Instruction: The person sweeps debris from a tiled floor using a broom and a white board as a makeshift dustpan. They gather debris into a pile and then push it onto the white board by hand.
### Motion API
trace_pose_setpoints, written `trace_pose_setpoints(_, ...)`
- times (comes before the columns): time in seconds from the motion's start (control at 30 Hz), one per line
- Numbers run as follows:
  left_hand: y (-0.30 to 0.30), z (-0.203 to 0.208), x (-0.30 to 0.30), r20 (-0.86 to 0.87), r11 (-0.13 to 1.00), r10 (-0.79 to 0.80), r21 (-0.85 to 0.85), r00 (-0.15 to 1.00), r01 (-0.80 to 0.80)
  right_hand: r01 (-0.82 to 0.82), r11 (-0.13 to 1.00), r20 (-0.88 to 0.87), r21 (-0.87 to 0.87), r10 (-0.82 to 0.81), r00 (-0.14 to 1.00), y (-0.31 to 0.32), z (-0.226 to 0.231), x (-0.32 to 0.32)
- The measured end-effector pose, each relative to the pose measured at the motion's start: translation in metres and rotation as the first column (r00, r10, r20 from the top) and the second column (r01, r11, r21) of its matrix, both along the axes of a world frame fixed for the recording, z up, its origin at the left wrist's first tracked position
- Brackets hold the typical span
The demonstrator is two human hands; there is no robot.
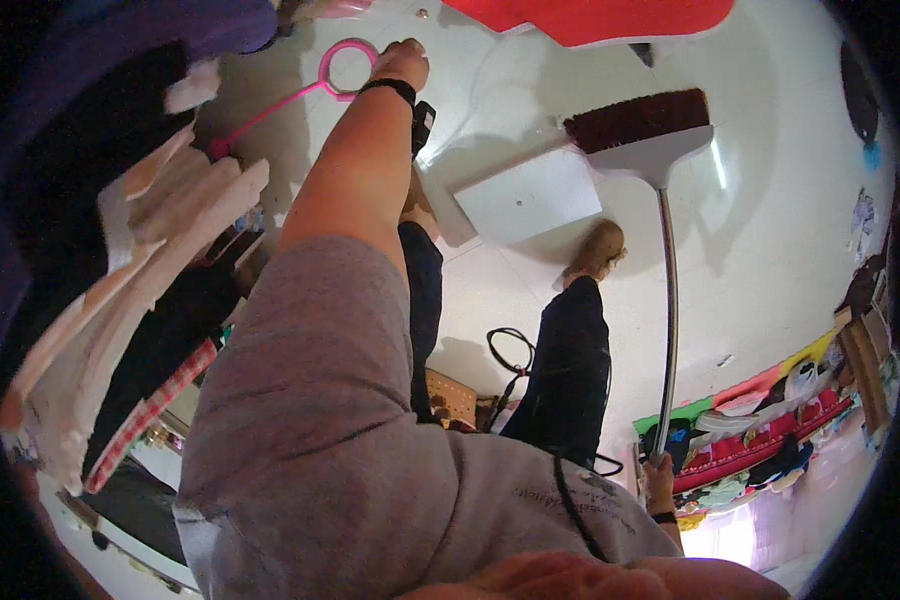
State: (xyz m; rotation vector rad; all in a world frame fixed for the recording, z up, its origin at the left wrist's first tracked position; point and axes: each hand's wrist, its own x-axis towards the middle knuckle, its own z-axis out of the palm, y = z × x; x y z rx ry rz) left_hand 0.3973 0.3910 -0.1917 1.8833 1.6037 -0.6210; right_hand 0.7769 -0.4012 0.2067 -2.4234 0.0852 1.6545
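Silver shines on the broom the right hand grips. Left of the broom lies a white board; farther left, the left hand is by a pink ring. I cannot tell if that hand is open.

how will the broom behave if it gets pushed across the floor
The broom is probably stiff, given its shiny, metal-looking handle. It likely feels light for its length, the handle being so thin. The dark bristles should bend against the floor.
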Motion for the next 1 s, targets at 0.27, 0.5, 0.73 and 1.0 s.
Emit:
trace_pose_setpoints(0.27, 0.037, -0.102, 0.009, 0.025, 0.978, -0.121, 0.177, 0.992, 0.115, 0.054, 0.896, -0.053, -0.44, -0.085, 0.995, 0.074, -0.012, -0.078)
trace_pose_setpoints(0.5, 0.086, -0.211, 0.002, -0.043, 0.886, -0.413, 0.212, 0.91, 0.412, 0.271, 0.839, -0.031, -0.471, -0.323, 0.946, 0.068, -0.017, -0.104)
trace_pose_setpoints(0.73, -0.023, -0.19, 0.008, -0.109, 0.933, -0.351, -0.125, 0.93, 0.338, 0.306, 0.8, -0.084, -0.516, -0.403, 0.911, 0.087, -0.018, -0.115)
trace_pose_setpoints(1.0, -0.118, -0.127, -0.019, 0.187, 0.244, 0.964, -0.906, 0.189, -0.345, 0.232, 0.844, -0.142, -0.483, -0.337, 0.931, 0.088, -0.024, -0.075)
